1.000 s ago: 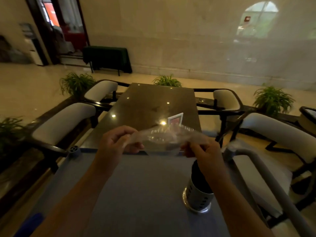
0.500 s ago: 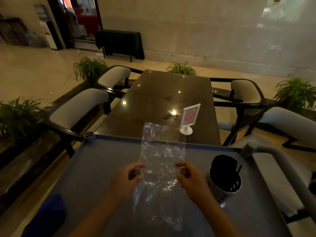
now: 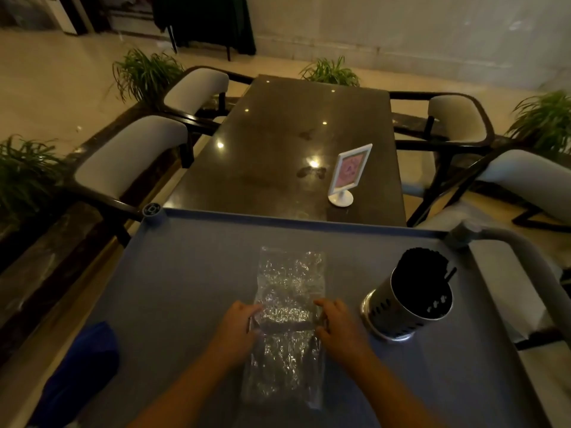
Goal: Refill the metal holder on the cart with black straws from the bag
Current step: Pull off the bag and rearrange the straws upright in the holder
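A clear, crinkled plastic bag (image 3: 290, 279) lies flat and lengthwise on the grey cart top (image 3: 185, 273); I see no straws in it. My left hand (image 3: 239, 322) pinches its left edge and my right hand (image 3: 336, 322) pinches its right edge, about halfway along. To the right stands the perforated metal holder (image 3: 411, 307), packed with black straws (image 3: 421, 267) that rise above its rim; one straw leans out to the right.
A blue cloth (image 3: 83, 359) lies at the cart's left front. The cart handle (image 3: 531, 264) curves along the right side. Beyond the cart's far rim is a dark table (image 3: 278, 134) with a white sign stand (image 3: 349, 174), chairs and plants around it.
The bag, held up in the air a second ago, has come down and now lies flat on the cart. Both hands lowered with it, still gripping its edges.
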`<state>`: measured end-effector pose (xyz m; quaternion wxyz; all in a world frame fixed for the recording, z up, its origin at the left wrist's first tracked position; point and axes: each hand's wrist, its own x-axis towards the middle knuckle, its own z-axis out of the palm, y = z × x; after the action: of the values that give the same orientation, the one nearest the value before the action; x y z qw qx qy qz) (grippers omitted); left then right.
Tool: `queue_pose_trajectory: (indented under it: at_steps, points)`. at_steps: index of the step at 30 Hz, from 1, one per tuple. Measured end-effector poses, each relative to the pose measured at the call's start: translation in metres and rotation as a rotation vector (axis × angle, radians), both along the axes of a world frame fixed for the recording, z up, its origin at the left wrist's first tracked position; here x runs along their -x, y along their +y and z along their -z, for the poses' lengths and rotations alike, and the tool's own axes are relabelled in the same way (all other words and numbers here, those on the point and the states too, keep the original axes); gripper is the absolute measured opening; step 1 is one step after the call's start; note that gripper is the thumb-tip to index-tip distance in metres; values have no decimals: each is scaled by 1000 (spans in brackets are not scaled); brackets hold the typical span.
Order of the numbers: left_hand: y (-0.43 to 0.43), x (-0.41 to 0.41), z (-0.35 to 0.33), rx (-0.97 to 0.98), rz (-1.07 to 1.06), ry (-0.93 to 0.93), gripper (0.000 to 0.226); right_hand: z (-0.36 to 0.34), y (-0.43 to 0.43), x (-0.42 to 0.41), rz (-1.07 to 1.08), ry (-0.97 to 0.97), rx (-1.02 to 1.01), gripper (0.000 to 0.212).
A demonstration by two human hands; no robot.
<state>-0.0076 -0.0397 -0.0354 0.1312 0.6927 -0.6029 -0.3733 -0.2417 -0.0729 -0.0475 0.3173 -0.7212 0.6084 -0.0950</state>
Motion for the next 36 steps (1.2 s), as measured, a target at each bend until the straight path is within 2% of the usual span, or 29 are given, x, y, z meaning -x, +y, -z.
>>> queue_pose_trajectory:
  at_steps: [3, 6, 10, 13, 16, 20, 26, 29, 33, 36]
  points:
    - [6, 2, 9, 6, -20, -25, 47, 3, 4, 2, -4, 82, 17, 56]
    - [10, 4, 12, 118, -1, -136, 48, 0, 7, 3, -31, 116, 93, 65]
    - [14, 18, 11, 227, 234, -367, 70, -1, 18, 0, -227, 190, 206, 86]
    - [14, 31, 15, 169, 423, -429, 89, 7, 23, -4, -347, 237, 114, 103]
    - [11, 38, 19, 42, 469, -458, 98, 13, 23, -5, -373, 285, 33, 108]
    - [13, 38, 21, -79, 462, -492, 96, 19, 25, -4, -393, 320, -2, 107]
    - [11, 39, 17, -113, 463, -505, 98, 14, 25, -3, -405, 334, 23, 105]
    - [7, 42, 12, -106, 464, -520, 96, 4, 25, -3, -407, 310, 22, 97]
    - [-6, 47, -4, 20, 409, -483, 57, -19, 30, 9, -307, 103, -25, 67]
    - [-21, 58, -21, 131, 372, -380, 43, -44, 32, 31, -254, -1, -49, 45]
